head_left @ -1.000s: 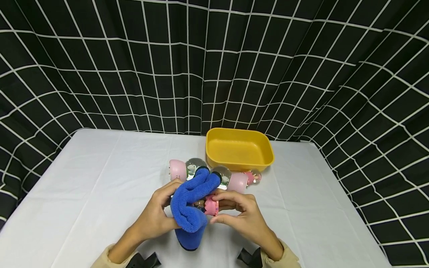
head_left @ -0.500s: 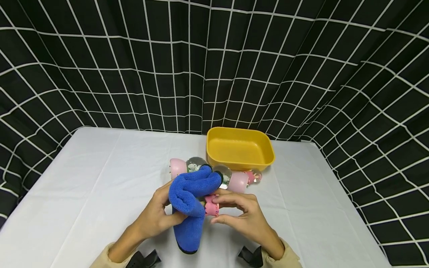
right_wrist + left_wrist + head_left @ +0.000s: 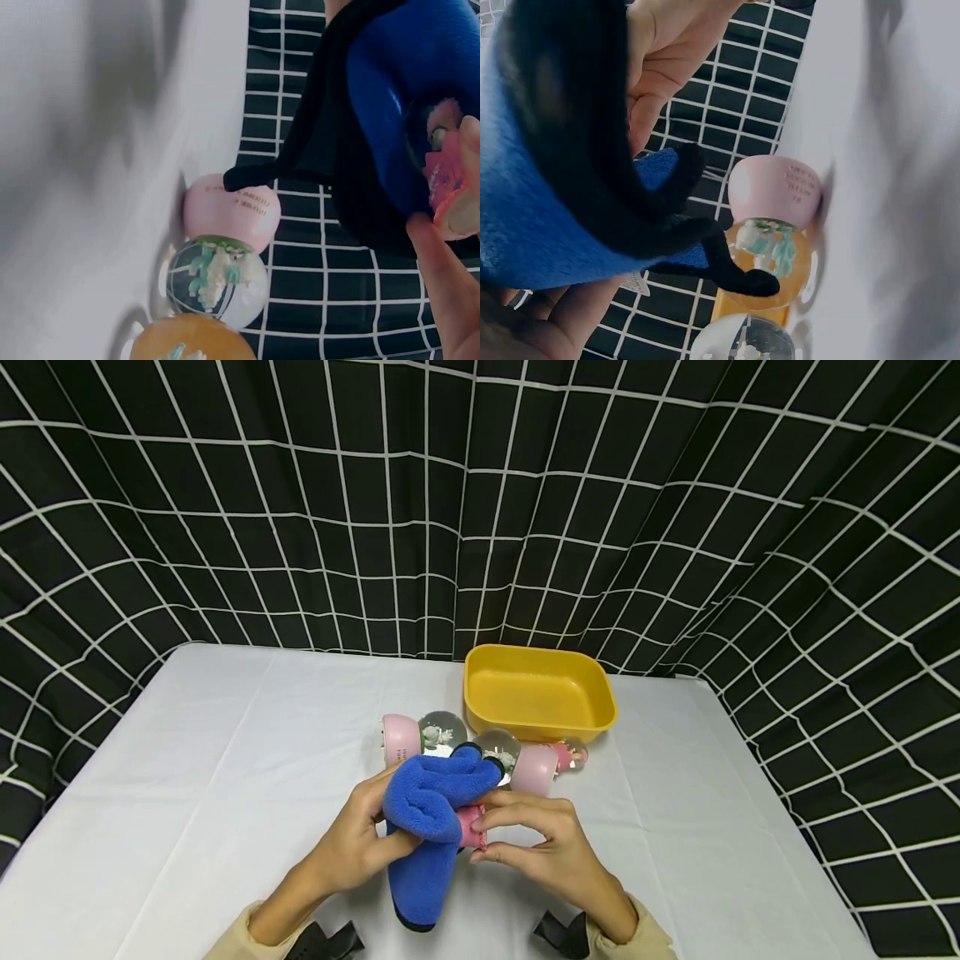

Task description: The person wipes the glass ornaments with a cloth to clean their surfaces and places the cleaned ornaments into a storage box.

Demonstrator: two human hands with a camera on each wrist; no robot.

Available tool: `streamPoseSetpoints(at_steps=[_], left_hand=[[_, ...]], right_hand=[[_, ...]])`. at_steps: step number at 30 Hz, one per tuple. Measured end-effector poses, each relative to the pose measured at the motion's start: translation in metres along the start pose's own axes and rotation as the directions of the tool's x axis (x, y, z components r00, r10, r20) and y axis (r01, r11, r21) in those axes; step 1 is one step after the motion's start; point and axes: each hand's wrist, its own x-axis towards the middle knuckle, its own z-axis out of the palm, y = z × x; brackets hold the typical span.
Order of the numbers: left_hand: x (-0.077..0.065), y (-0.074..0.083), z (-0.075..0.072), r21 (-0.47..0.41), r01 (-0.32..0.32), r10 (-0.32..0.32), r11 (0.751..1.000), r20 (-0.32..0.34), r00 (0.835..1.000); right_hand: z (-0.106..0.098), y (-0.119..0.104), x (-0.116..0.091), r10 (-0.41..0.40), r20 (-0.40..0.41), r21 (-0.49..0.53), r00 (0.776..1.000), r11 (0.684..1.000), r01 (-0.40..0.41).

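My left hand (image 3: 351,842) holds a folded blue cloth (image 3: 423,806) with black edging around a small snow globe, thumb in front and fingers behind. The globe's pink base (image 3: 471,827) sticks out of the cloth's right side, pinched between the thumb and fingers of my right hand (image 3: 546,839). In the right wrist view, a tiny figure shows inside the small snow globe (image 3: 442,154), which lies against the cloth; the cloth hides most of its dome in the head view. One end of the cloth hangs down toward the front.
Behind the hands, two larger snow globes lie on their sides, one with its pink base (image 3: 401,739) to the left, the other with its base (image 3: 534,768) to the right. Another small snow globe (image 3: 572,754) lies beside them. A yellow tub (image 3: 540,732) stands behind on the white table (image 3: 247,752).
The cloth has closed over the small globe's dome, leaving only the pink base showing in the head view. The cloth's upper folds have sunk a little. Both hands stay nearly in place.
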Motion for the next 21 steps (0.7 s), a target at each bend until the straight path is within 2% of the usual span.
streamPoseSetpoints(at_steps=[2, 5, 10, 13, 16, 21], left_hand=[[-0.0009, -0.0004, 0.0006, -0.003, -0.006, 0.006, 1.0, -0.026, 1.0], [-0.0027, 0.0011, -0.0002, -0.032, 0.027, -0.029, 0.999, -0.042, 0.999], [-0.0049, 0.0032, -0.0023, -0.139, 0.11, -0.108, 0.984, 0.02, 0.994], [-0.0063, 0.0008, -0.0029, -0.173, 0.117, -0.109, 0.978, 0.056, 0.992], [-0.0068, -0.0012, -0.0028, -0.186, 0.101, -0.089, 0.977, 0.074, 0.993], [-0.0058, 0.0004, -0.0011, -0.186, 0.095, -0.077, 0.978, 0.1, 0.992]], right_hand=[[0.0002, 0.0007, -0.0002, -0.021, 0.009, 0.018, 1.0, 1.0, 0.021], [0.0002, 0.0003, 0.0, -0.029, 0.015, 0.044, 0.999, 0.999, 0.028], [-0.0009, -0.0027, 0.0022, -0.053, -0.026, 0.062, 0.998, 0.997, 0.054], [-0.0017, -0.0041, 0.0031, -0.05, -0.069, 0.056, 0.996, 0.997, 0.054], [-0.0026, -0.0048, 0.0025, -0.003, -0.1, 0.066, 0.995, 0.998, 0.01], [-0.0028, -0.0071, 0.001, 0.099, -0.131, 0.158, 0.986, 0.984, -0.077]])
